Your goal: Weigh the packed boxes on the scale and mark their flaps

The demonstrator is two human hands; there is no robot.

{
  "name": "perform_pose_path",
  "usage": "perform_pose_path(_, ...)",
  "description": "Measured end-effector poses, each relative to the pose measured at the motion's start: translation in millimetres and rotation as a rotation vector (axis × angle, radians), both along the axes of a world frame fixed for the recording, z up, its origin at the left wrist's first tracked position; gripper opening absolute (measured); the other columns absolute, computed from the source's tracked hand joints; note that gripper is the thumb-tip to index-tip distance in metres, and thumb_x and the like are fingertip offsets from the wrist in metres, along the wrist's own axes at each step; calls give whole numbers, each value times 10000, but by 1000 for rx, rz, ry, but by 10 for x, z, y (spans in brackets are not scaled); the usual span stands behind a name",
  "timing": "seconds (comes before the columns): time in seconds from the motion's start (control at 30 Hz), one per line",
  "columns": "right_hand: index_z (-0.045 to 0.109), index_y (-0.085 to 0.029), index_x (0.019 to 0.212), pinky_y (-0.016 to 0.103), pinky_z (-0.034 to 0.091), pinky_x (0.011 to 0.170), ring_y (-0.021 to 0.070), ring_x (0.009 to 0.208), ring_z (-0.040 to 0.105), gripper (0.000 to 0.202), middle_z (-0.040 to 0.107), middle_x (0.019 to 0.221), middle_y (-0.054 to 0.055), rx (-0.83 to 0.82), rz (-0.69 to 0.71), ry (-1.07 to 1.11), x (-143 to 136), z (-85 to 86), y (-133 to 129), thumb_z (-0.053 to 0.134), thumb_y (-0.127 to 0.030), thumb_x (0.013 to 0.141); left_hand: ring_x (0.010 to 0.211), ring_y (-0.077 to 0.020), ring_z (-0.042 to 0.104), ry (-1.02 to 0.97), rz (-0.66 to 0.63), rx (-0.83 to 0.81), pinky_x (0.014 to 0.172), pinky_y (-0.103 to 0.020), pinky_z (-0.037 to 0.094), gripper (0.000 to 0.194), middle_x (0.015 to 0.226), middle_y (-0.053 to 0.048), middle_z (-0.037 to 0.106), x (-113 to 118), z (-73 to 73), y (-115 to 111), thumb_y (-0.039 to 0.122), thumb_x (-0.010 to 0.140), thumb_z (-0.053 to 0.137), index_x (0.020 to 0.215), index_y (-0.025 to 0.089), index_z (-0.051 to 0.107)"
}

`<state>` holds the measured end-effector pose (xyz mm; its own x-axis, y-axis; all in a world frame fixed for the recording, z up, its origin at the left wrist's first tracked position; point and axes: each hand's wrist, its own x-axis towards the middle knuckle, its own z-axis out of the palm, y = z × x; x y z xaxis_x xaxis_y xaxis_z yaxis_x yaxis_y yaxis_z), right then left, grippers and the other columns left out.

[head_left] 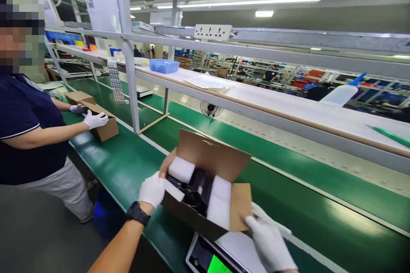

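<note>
An open cardboard box (pixel 198 222) is between my hands, tilted, with its brown lid (pixel 211 153) raised at the back. Inside lie a black device (pixel 201 187) of a kind I cannot make out and white foam blocks (pixel 220 198) at both ends. My left hand (pixel 153 188), in a white glove with bare fingertips, grips the box's left end. Gloved likewise, my right hand (pixel 267 236) pinches the right end flap (pixel 241 207). Just under the box's near right corner is a weighing scale (pixel 201 256) with a lit green display.
At the left, a co-worker's gloved hands (pixel 96 120) are on another cardboard box (pixel 109 130) on the green conveyor belt (pixel 128 160). A metal frame post (pixel 130 85) rises ahead. The shelf above bears a blue bin (pixel 164 65) and a white squeeze bottle (pixel 339 95).
</note>
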<state>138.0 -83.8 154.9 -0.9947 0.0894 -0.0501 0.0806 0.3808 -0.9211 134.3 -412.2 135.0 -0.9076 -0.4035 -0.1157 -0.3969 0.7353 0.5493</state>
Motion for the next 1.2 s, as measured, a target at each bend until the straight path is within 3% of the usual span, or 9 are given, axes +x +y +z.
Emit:
perform_pose_path(0.13, 662, -197, 932, 420, 591, 797, 324, 937, 683, 408, 731, 1018, 99, -266, 150, -56, 29, -119, -762, 630, -442, 608, 1072, -312, 632, 14, 189, 64, 843, -361, 453, 403, 1107, -152, 698, 191, -119, -624, 356, 986, 298, 1023, 157, 646)
perform_pose_path(0.3, 605, -195, 881, 436, 591, 792, 335, 939, 679, 370, 728, 944, 96, -439, 179, -201, 190, -612, -1169, 659, -404, 581, 1121, -304, 615, -2, 296, 90, 891, -357, 461, 451, 1190, -152, 672, 478, -402, -903, 366, 984, 277, 1166, 142, 623)
perform_pose_path(0.43, 590, -203, 900, 465, 591, 802, 336, 887, 683, 392, 720, 915, 87, -407, 143, -270, 321, -892, -1194, 628, -418, 574, 1111, -295, 629, -69, 336, 139, 879, -355, 480, 450, 1190, -150, 676, 631, -733, -897, 378, 978, 295, 1189, 153, 624)
perform_pose_path(0.6, 606, -202, 998, 429, 586, 835, 323, 980, 667, 422, 706, 1036, 96, -298, 142, -234, 459, -958, -1170, 601, -475, 677, 1098, -334, 632, -91, 358, 150, 874, -410, 475, 531, 1163, -176, 677, 656, -966, -853, 468, 982, 227, 1219, 169, 596)
perform_pose_path(0.73, 576, -199, 1103, 389, 609, 671, 318, 974, 674, 490, 687, 1095, 107, -340, 148, -354, 604, -1027, -1181, 568, -547, 758, 1086, -341, 636, -71, 401, 178, 836, -403, 479, 571, 1163, -182, 675, 630, -1045, -837, 502, 978, 180, 1242, 174, 567)
perform_pose_path(0.9, 588, -190, 1130, 333, 577, 554, 281, 805, 709, 524, 664, 1161, 109, -328, 12, -392, 697, -1090, -1199, 578, -568, 768, 1089, -341, 631, -53, 428, 205, 825, -389, 485, 581, 1174, -196, 666, 628, -1132, -851, 525, 976, 195, 1237, 171, 574)
perform_pose_path(1.07, 600, -189, 1088, 341, 586, 559, 295, 839, 699, 518, 682, 1080, 104, -317, 103, -386, 657, -1118, -1138, 595, -587, 756, 1060, -321, 639, -22, 424, 222, 844, -381, 497, 559, 1116, -172, 690, 614, -1184, -894, 526, 977, 220, 1196, 178, 599)
perform_pose_path(1.2, 579, -194, 1127, 374, 598, 630, 298, 836, 699, 535, 676, 1081, 99, -324, 115, -398, 655, -1163, -1113, 592, -586, 764, 1146, -303, 600, 45, 410, 201, 957, -388, 483, 503, 1174, -169, 663, 679, -1097, -849, 463, 970, 277, 1196, 141, 590)
